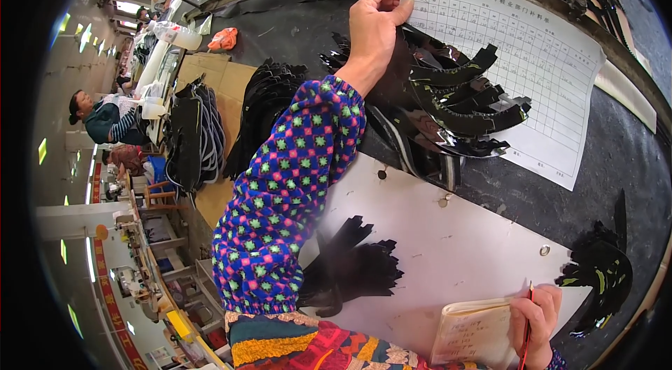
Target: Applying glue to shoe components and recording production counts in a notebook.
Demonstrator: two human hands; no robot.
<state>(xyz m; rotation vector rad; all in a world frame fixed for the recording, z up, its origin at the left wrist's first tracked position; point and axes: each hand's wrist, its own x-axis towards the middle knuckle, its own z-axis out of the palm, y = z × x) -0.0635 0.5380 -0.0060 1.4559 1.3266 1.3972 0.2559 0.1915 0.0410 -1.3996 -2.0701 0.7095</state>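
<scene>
Glowing ceiling lights (43, 151), pale pillar (80, 220), red banner (114, 307), wooden stool (161, 195).

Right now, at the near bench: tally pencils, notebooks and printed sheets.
Pencil: 1, in the right hand
Notebook: 1
Printed sheet: 1, beside the left hand
Total: 3
</scene>
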